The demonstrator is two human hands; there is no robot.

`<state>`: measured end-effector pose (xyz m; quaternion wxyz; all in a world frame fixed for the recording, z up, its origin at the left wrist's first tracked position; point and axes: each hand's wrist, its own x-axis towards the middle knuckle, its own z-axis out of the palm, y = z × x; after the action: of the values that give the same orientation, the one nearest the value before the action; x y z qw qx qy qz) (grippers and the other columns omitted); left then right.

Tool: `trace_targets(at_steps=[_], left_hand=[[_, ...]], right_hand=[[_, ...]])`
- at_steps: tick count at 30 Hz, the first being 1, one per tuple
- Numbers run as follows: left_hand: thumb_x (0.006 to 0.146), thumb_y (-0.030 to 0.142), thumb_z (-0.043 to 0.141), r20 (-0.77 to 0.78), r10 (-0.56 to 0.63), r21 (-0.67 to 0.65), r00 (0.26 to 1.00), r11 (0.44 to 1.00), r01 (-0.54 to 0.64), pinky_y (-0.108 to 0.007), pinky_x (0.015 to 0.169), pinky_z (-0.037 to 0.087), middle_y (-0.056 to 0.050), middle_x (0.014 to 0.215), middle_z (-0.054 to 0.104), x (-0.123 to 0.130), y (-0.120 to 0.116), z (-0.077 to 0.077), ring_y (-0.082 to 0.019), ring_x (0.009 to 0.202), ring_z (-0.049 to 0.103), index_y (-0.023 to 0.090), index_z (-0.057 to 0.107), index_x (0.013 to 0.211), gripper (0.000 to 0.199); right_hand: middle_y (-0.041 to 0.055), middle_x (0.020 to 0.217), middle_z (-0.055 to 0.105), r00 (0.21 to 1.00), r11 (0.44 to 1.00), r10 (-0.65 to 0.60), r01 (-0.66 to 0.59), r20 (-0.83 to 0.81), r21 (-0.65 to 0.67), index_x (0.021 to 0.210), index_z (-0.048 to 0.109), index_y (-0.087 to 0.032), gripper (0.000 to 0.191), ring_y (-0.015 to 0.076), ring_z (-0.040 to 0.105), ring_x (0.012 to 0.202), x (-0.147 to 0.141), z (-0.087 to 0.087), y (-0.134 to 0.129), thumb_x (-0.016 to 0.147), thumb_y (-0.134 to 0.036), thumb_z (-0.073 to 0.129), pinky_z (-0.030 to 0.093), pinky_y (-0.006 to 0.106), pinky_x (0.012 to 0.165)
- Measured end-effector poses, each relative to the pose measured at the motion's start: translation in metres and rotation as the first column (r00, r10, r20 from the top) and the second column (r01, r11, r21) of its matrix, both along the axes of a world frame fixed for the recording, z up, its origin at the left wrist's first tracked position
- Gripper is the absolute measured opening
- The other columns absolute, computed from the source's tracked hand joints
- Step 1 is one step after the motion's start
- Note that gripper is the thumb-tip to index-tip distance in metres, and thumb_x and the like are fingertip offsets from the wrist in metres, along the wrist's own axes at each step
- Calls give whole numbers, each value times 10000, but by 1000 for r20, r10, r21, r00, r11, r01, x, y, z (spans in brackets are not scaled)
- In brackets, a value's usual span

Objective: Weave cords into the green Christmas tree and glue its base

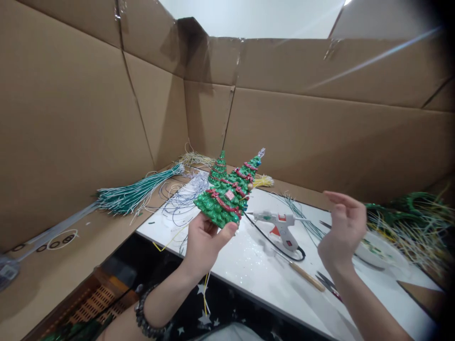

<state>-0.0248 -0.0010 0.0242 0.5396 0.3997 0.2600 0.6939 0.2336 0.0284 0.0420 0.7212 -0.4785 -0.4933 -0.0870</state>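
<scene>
A small green Christmas tree (227, 196) with pink garlands and a clear tip leans to the right in my left hand (208, 241), thumb in front and fingers behind its base. Beyond it stands another green tree (218, 169), partly hidden. My right hand (343, 229) is raised at the right, apart from the tree, with its fingers extended and nothing visible in it. Between the hands a white glue gun (284, 227) lies on the white board (245, 265), its black cable curving beside it.
A wooden-handled tool (307, 276) and scissors (329, 284) lie on the board. Green wires (142, 192) are bundled at left. Behind my right hand sits a white plate (384, 251) near tangled wires (419, 227). Cardboard walls (320, 113) surround the table; an orange basket (95, 303) is lower left.
</scene>
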Motion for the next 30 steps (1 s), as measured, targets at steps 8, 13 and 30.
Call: trace_targets(at_steps=[8,13,30], left_hand=[[612,377,891,131,-165,52,978,986,159,-348,738,607,-67,836,774,-3,-6,6,-222,760,735,176,714,935,420],[633,447,865,163,-244,77,956,969,234,-374,812,608,-63,870,772,-9,-5,18,-231,810,740,191,711,960,443],[489,150,916,91,-53,-54,994,997,58,-303,733,618,-24,859,781,-1,1,13,-219,773,746,208,735,953,501]], right_hand=[[30,1249,623,489,440,732,-871,-475,-218,1238,494,-350,465,279,607,1140,-124,51,-28,833,-578,511,493,441,917],[2,1161,623,321,327,752,-940,-575,-97,1192,485,-346,502,272,609,1059,-147,59,-30,716,-447,609,501,406,850],[16,1089,618,268,305,716,-951,-644,-56,1146,467,-305,512,259,600,1045,-145,55,-29,676,-372,660,505,400,843]])
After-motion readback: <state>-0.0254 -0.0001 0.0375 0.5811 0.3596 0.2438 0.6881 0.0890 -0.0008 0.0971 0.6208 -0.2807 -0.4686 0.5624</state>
